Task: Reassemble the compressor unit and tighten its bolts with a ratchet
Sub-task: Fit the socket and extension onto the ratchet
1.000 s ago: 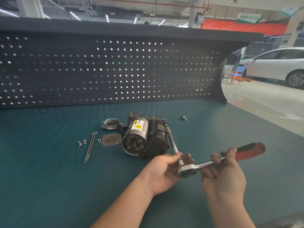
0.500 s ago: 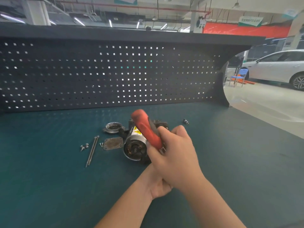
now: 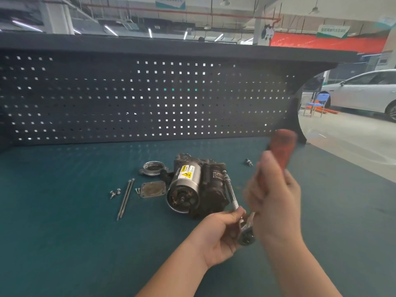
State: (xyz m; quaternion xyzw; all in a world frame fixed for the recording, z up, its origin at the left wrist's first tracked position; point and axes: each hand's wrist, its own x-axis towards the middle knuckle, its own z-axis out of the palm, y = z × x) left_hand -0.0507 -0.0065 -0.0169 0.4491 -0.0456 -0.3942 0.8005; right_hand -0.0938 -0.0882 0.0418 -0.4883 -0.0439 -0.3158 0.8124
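The dirty compressor unit [image 3: 197, 185] with a yellow warning label lies on its side on the green bench mat [image 3: 64, 232]. A long extension bar [image 3: 230, 190] runs from its right side toward me into the ratchet head [image 3: 246, 233]. My left hand [image 3: 218, 234] holds the bar and head at that joint. My right hand [image 3: 273, 196], blurred by motion, grips the ratchet's red handle [image 3: 282, 146], which points up and away.
Left of the unit lie a round metal cap [image 3: 153, 168], a square cover plate [image 3: 153, 189], two long bolts [image 3: 125, 198] and small screws [image 3: 114, 192]. A small fitting [image 3: 248, 162] lies behind right. A dark pegboard [image 3: 150, 99] backs the bench; its edge runs along the right.
The red handle swung from the far right over the compressor to the left, and is now back upright on the right. My left hand has stayed at the ratchet head.
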